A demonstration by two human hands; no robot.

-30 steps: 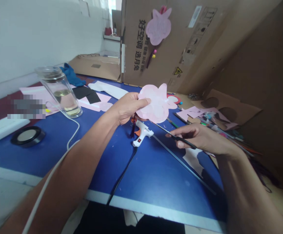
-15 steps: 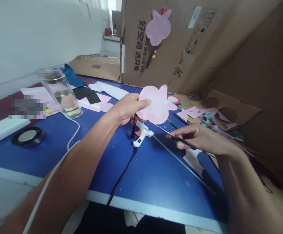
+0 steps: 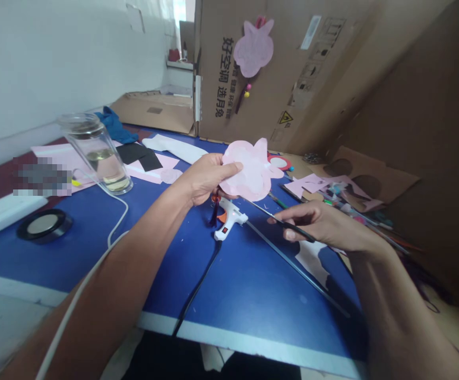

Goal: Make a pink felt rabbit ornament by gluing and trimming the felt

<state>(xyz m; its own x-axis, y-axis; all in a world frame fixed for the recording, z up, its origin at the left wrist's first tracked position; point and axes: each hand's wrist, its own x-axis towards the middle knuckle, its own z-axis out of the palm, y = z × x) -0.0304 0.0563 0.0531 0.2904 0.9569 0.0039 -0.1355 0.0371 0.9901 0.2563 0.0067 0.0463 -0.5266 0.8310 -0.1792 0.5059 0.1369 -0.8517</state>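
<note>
My left hand [image 3: 206, 177] is closed on a pink rabbit-shaped paper cutout [image 3: 251, 169], held above the blue table [image 3: 249, 285]; a dark red tassel [image 3: 215, 211] hangs below it. My right hand [image 3: 324, 224] is closed round a thin dark stick [image 3: 277, 219] that points up toward the cutout's lower edge. A white glue gun [image 3: 228, 224] with a black cord lies on the table right under the cutout.
A glass jar [image 3: 97, 153] with yellowish liquid stands at the left, a black tape roll [image 3: 43, 224] nearer me. Pink and black paper sheets lie behind. A big cardboard box [image 3: 293, 68] carries another pink rabbit [image 3: 253, 50]. Paper scraps and pens clutter the right.
Hands and cutout hold almost the same pose; the whole view has shifted slightly as my head moved.
</note>
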